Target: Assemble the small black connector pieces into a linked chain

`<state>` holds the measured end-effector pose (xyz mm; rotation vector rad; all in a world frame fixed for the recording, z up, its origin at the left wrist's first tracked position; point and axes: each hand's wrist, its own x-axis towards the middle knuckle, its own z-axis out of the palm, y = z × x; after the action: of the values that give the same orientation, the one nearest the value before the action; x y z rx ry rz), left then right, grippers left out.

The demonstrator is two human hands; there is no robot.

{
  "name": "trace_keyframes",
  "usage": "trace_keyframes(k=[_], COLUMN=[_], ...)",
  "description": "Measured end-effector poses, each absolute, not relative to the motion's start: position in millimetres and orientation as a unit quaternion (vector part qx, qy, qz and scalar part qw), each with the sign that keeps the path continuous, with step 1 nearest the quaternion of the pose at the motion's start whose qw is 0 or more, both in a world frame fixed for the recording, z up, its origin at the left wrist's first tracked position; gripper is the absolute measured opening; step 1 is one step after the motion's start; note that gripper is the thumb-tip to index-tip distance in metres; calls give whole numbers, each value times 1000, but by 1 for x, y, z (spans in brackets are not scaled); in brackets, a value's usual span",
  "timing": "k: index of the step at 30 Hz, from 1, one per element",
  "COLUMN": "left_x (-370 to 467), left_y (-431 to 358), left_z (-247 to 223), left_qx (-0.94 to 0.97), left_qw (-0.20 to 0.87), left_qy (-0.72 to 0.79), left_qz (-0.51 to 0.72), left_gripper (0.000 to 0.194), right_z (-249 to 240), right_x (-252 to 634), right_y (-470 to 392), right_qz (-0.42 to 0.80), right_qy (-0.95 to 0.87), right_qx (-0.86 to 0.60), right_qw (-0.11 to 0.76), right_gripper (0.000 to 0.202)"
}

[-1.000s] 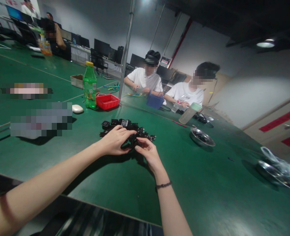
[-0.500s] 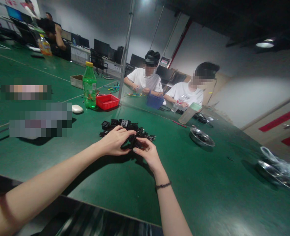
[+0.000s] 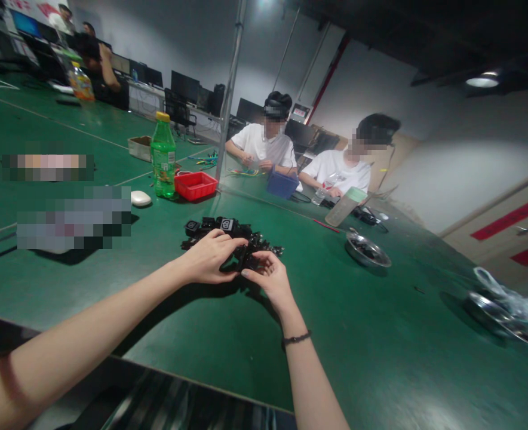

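Observation:
My left hand (image 3: 211,258) is wrapped round a black plastic part (image 3: 233,263), held just above the green table. From the other side, my right hand (image 3: 270,279) pinches the same part with thumb and fingertips. Its exact shape is hard to make out, since my fingers cover much of it. Right behind my hands lies a heap of small black plastic pieces (image 3: 196,228). Some of them are square blocks with a pale mark on top.
A green bottle (image 3: 163,158), a red tray (image 3: 196,186) and a white computer mouse (image 3: 141,198) stand beyond the heap. To the right are a metal bowl (image 3: 368,254) with dark bits and another bowl (image 3: 492,316) with clear plastic. Two people sit across the table (image 3: 192,364).
My right hand's fingers have shifted slightly on the black part. My left hand stays where it was.

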<state>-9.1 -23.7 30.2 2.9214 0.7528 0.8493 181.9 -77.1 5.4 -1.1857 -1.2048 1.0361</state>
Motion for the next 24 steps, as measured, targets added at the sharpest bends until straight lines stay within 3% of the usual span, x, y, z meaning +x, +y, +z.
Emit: trace_keyframes(k=[24], left_x=[-9], left_y=[-22], left_z=[26], left_qx=[941], left_qw=[-19], left_qy=[231], left_qz=[246], left_gripper=[57], right_z=[3], right_x=[183], right_y=[-75], right_qz=[411], right_qy=[-551], right_qx=[-502], right_qw=[525], right_gripper=[45])
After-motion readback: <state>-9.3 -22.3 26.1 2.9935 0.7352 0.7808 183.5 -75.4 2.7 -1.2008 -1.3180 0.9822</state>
